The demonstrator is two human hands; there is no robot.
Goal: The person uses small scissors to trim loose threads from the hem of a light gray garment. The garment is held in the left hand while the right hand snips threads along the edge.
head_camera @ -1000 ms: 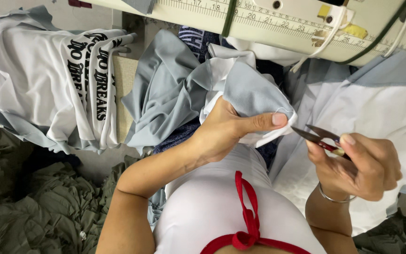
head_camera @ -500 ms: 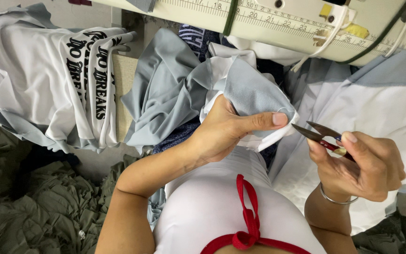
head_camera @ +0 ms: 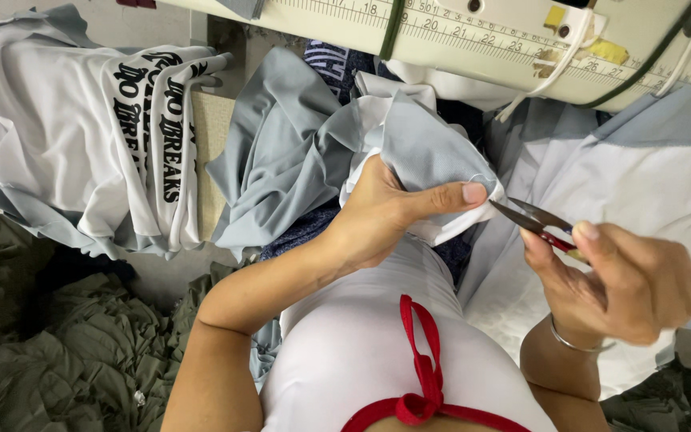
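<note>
Head view shows your left hand (head_camera: 377,216) pinching the folded edge of the grey-and-white garment piece (head_camera: 425,152), thumb pressed flat along the seam. At three o'clock from it, your right hand (head_camera: 625,280) closes around small thread snips (head_camera: 533,220), blades parted and pointing at that edge. I judge the cloth light, limp and slippery, so grip it close to the seam. At ten o'clock a white printed shirt (head_camera: 81,136) drapes; at twelve o'clock the sewing machine (head_camera: 521,40) crowds the surface; olive fabric (head_camera: 65,360) lies at seven o'clock.
</note>
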